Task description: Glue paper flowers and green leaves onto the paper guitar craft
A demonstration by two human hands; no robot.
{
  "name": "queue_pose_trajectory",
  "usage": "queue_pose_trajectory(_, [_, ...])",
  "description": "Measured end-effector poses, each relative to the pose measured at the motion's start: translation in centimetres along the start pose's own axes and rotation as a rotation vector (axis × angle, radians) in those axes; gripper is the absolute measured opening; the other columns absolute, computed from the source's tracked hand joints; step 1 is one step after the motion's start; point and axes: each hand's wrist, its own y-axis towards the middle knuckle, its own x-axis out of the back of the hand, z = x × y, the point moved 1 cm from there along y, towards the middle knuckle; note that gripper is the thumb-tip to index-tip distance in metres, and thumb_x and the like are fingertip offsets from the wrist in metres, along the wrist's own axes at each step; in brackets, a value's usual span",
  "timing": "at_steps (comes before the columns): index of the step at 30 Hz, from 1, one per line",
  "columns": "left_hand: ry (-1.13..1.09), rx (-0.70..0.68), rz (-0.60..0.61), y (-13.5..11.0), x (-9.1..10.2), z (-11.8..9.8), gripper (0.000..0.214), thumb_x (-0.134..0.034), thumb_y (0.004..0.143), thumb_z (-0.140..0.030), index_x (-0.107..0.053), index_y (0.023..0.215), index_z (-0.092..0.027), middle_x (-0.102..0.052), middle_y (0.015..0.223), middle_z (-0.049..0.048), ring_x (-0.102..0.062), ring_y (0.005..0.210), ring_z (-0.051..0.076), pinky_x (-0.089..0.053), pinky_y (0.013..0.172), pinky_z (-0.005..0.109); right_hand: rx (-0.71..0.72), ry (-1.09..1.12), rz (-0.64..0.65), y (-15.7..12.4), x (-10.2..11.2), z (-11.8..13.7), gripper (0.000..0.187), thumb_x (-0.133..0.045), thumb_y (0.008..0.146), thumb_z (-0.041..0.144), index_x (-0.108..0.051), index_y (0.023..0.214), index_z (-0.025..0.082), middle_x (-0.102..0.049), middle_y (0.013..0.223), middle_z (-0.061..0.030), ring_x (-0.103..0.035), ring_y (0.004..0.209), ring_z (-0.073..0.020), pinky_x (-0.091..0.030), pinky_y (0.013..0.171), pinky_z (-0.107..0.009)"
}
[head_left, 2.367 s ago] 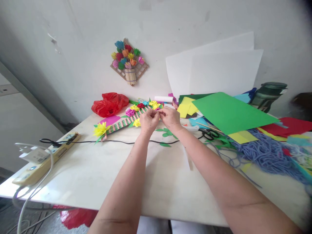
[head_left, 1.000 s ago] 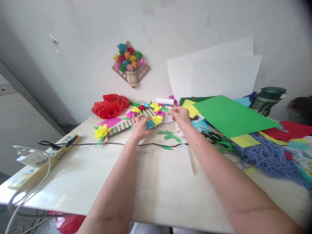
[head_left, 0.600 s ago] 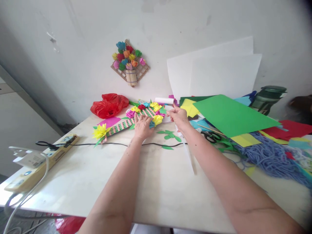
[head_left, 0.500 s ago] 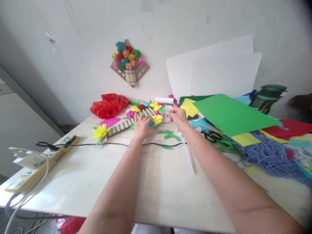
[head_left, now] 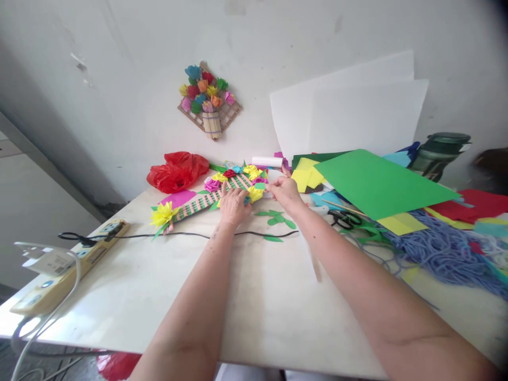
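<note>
A woven pink-and-green paper mat (head_left: pixel 198 202) with several paper flowers (head_left: pixel 254 172) glued on lies at the far middle of the white table (head_left: pixel 254 296). My left hand (head_left: pixel 233 205) rests flat on its lower edge, fingers spread, next to a blue flower. My right hand (head_left: pixel 284 191) pinches a small green paper leaf (head_left: pixel 260 186) and holds it against the mat beside a yellow flower. Several loose green leaves (head_left: pixel 275 218) lie just below my right hand.
A black cable (head_left: pixel 174 234) runs from a power strip (head_left: pixel 65 264) at the left across the table. A red plastic bag (head_left: pixel 178 169) sits at the back. Coloured paper sheets (head_left: pixel 377 182), scissors (head_left: pixel 343 217) and blue yarn (head_left: pixel 440 248) crowd the right side. A flower craft (head_left: pixel 208 100) hangs on the wall.
My hands came apart from working together. The left hand went down flat on the mat, and the right hand brought the green leaf leftwards to the flowers.
</note>
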Motion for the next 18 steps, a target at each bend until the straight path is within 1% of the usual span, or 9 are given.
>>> queue_pose_trajectory(5, [-0.031, 0.004, 0.014, 0.05, -0.02, 0.04, 0.022, -0.052, 0.067, -0.02, -0.066, 0.083, -0.024, -0.066, 0.084, 0.0042, -0.06, 0.085, 0.025, -0.009, 0.109, 0.053, 0.033, -0.074, -0.01, 0.23, -0.09, -0.51, 0.01, -0.061, 0.062, 0.025, -0.056, 0.056, 0.018, -0.057, 0.052, 0.0027, -0.052, 0.05, -0.0109, -0.045, 0.055, -0.025])
queue_pose_trajectory(10, [-0.094, 0.013, 0.019, 0.1, 0.22, 0.0, 0.024, -0.051, 0.067, -0.017, -0.065, 0.084, -0.025, -0.067, 0.099, 0.0018, -0.061, 0.088, 0.024, -0.007, 0.109, 0.053, 0.065, -0.099, -0.032, 0.24, -0.29, -0.79, 0.01, -0.061, 0.059, 0.025, -0.055, 0.053, 0.019, -0.053, 0.049, 0.0037, -0.052, 0.054, -0.0117, -0.044, 0.055, -0.024])
queue_pose_trajectory(15, [-0.045, 0.031, 0.018, 0.09, 0.35, -0.07, 0.02, -0.051, 0.07, -0.018, -0.065, 0.083, -0.025, -0.068, 0.088, 0.0022, -0.062, 0.083, 0.024, -0.008, 0.109, 0.053, 0.053, -0.144, -0.023, 0.21, -0.4, -0.79, 0.011, -0.061, 0.06, 0.026, -0.055, 0.053, 0.02, -0.053, 0.05, 0.0036, -0.052, 0.055, -0.0124, -0.045, 0.057, -0.025])
queue_pose_trajectory(18, [-0.04, 0.04, 0.004, 0.1, 0.3, -0.06, 0.019, -0.051, 0.072, -0.02, -0.065, 0.083, -0.025, -0.068, 0.086, 0.003, -0.062, 0.084, 0.025, -0.008, 0.109, 0.054, 0.054, -0.162, -0.018, 0.2, -0.46, -0.73, 0.012, -0.061, 0.061, 0.026, -0.055, 0.052, 0.02, -0.053, 0.05, 0.0033, -0.052, 0.055, -0.0124, -0.044, 0.057, -0.025])
